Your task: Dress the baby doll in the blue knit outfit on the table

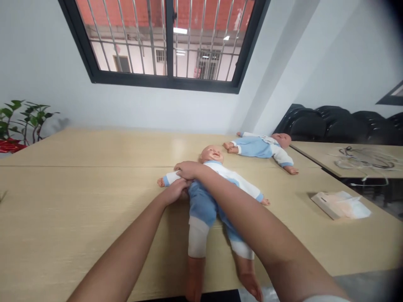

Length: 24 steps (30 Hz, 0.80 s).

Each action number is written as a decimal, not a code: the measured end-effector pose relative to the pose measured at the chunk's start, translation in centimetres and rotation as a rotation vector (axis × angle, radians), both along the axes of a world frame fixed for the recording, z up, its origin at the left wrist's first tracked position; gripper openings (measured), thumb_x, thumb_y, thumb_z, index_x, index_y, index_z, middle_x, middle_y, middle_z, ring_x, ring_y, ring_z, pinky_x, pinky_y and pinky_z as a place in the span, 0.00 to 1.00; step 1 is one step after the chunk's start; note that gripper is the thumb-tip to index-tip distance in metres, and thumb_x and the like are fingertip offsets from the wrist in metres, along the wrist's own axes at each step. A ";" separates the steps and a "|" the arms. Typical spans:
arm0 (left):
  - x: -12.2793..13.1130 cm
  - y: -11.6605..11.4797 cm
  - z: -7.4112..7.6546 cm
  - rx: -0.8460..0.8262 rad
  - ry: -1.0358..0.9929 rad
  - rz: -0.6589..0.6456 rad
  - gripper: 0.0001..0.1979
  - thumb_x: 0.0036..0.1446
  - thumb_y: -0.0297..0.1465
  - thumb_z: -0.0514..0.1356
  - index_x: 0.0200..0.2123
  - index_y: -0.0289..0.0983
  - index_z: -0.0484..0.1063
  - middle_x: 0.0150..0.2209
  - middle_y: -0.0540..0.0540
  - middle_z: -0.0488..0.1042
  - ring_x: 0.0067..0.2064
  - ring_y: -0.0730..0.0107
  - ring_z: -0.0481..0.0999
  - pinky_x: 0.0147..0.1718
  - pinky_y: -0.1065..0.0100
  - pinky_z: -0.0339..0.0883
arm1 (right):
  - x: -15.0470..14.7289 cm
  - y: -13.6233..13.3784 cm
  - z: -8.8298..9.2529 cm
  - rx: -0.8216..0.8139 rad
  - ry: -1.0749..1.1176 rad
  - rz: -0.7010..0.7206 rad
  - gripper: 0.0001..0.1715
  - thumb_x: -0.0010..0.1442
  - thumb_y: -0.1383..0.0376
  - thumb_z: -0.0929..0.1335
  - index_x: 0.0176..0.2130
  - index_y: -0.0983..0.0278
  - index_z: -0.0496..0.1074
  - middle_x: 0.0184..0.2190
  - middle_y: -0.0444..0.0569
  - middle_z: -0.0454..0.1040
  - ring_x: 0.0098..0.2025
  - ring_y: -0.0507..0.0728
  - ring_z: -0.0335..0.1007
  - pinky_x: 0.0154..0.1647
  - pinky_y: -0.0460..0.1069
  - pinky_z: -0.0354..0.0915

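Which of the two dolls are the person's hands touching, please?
The nearer doll, legs toward the camera: the left hand and right hand both touch it. The farther doll lies apart, untouched.

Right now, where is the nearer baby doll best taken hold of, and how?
I'd grip the baby doll around its trunk, below the armpits, coming from both sides. It lies face up with arms spread outward, which should leave both flanks reachable, and the trunk looks broader than the limbs.
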State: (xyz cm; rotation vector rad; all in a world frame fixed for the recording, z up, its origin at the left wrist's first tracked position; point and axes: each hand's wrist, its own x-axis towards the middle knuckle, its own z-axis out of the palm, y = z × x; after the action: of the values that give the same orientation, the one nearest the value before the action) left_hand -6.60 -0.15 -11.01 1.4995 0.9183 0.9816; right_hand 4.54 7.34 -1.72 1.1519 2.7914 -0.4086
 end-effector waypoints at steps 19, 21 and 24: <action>2.0 -1.2 -0.1 0.097 0.104 0.226 0.13 0.63 0.42 0.62 0.40 0.37 0.73 0.34 0.46 0.77 0.36 0.63 0.74 0.38 0.63 0.68 | 4.5 -1.7 1.2 0.151 0.400 -0.058 0.32 0.56 0.62 0.70 0.59 0.65 0.67 0.45 0.53 0.80 0.40 0.61 0.75 0.39 0.50 0.65; 2.2 -1.2 -0.1 0.126 0.113 0.335 0.11 0.63 0.40 0.61 0.38 0.38 0.71 0.33 0.48 0.76 0.35 0.65 0.73 0.38 0.64 0.67 | 6.2 -1.8 1.5 0.139 0.564 -0.057 0.32 0.59 0.60 0.69 0.60 0.66 0.65 0.48 0.54 0.79 0.44 0.62 0.74 0.45 0.52 0.67; 2.3 -1.4 0.2 0.125 0.072 0.320 0.10 0.62 0.39 0.62 0.40 0.38 0.71 0.35 0.48 0.75 0.37 0.66 0.73 0.40 0.65 0.67 | 7.8 -1.8 1.6 0.143 0.768 -0.062 0.33 0.62 0.52 0.69 0.59 0.68 0.67 0.50 0.56 0.77 0.48 0.63 0.73 0.52 0.56 0.68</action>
State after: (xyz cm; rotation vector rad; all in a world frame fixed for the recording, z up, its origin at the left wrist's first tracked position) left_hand -4.27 -1.57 -10.84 1.5278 1.1927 1.2409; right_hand 12.33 5.51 -0.12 1.3323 3.4771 -0.8185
